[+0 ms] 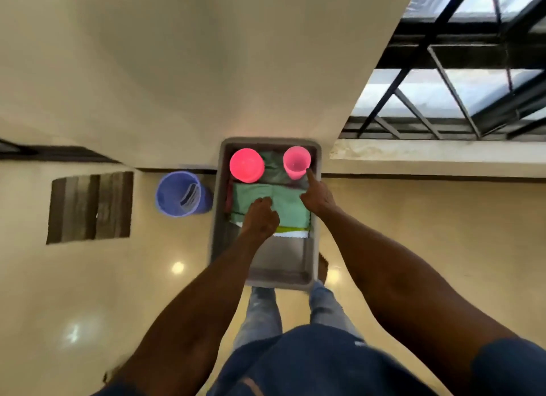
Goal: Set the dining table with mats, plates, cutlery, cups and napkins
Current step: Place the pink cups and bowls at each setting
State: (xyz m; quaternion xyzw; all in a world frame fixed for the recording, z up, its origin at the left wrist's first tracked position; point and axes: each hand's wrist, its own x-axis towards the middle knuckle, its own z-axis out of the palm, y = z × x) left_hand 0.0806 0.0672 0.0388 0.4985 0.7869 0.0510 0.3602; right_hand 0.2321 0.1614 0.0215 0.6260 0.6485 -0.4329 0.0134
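A grey plastic bin (pixel 313 248) stands on the floor against the wall, seen from above. At its far end stand two pink cups, a brighter pink cup (pixel 246 165) on the left and a paler pink cup (pixel 296 162) on the right. Folded green cloth (pixel 288 205) lies in the middle of the bin over a yellow-green and white layer. My left hand (pixel 261 218) rests on the green cloth with curled fingers. My right hand (pixel 317 197) points its index finger at the paler cup's near edge, the other fingers curled.
A blue bucket (pixel 180 193) with something dark inside stands left of the bin by the wall. A dark mat (pixel 90 208) lies further left on the glossy cream floor. A barred window (pixel 458 79) is at the right. My legs are below the bin.
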